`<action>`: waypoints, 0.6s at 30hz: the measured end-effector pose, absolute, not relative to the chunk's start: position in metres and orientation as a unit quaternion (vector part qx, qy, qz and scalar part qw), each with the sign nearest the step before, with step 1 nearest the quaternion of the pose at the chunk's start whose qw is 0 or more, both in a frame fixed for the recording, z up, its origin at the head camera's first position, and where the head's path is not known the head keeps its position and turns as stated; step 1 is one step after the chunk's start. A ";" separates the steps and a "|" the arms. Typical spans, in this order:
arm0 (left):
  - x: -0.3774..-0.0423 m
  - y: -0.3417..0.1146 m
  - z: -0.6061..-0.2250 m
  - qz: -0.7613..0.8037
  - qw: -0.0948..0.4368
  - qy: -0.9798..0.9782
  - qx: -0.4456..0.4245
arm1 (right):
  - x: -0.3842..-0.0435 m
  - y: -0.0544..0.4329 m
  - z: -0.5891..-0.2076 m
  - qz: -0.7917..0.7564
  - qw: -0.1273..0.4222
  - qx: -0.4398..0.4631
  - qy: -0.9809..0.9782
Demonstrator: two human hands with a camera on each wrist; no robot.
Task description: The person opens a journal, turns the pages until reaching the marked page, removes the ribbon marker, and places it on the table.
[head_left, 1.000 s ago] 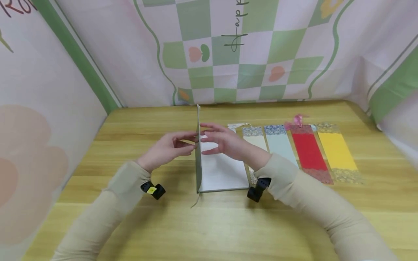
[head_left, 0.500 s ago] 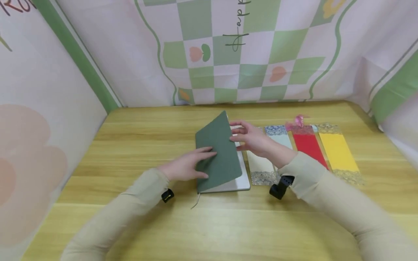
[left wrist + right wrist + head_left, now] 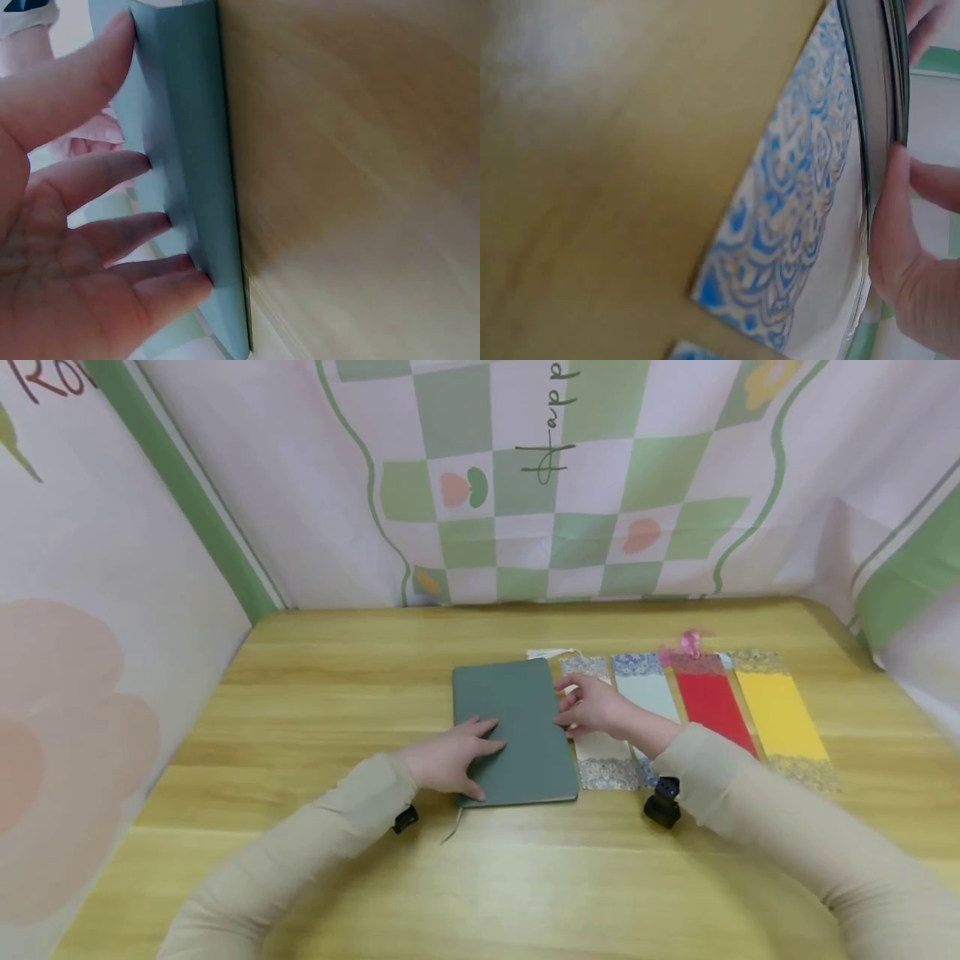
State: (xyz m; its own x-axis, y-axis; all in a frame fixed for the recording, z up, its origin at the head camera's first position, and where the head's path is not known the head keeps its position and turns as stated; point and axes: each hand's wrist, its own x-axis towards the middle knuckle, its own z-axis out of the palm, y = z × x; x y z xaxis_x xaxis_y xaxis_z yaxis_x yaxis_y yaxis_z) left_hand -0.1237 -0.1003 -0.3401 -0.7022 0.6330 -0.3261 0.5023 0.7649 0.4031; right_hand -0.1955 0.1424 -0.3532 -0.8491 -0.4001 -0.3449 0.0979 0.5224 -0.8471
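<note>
A dark green notebook (image 3: 528,760) lies on the table with its cover down. My left hand (image 3: 450,760) rests on the cover's left part, fingers spread; in the left wrist view its fingertips press along the spine side (image 3: 195,112). At the notebook's right edge, my right hand (image 3: 600,710) has bent fingers. The right wrist view shows its thumb (image 3: 892,232) against the cover and page edges, with a finger close beside it, pinching the edge. A cream bookmark (image 3: 603,747) with patterned ends lies beside the notebook, partly under the right hand.
To the right lie a pale blue bookmark (image 3: 639,689), a red bookmark (image 3: 712,706) with a pink tassel (image 3: 692,643), and a yellow bookmark (image 3: 783,710). A white tassel (image 3: 551,652) sits behind the notebook. Its ribbon (image 3: 452,831) trails in front. Printed curtains enclose the wooden table (image 3: 337,685).
The notebook's cover has swung from upright over to the right and down onto the pages. My left hand has moved onto the cover; my right hand has followed the cover's edge rightward.
</note>
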 end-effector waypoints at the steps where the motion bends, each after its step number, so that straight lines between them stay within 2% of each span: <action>1: -0.123 -0.099 -0.341 0.138 0.224 0.913 0.312 | -0.195 0.141 -0.353 -0.466 0.256 -0.091 0.842; 14: -0.122 -0.092 -0.336 0.125 0.210 0.921 0.304 | -0.194 0.134 -0.343 -0.326 0.219 -0.127 0.911; 18: -0.126 -0.098 -0.332 0.177 0.170 0.922 0.301 | -0.188 0.141 -0.327 -0.311 0.184 -0.157 0.919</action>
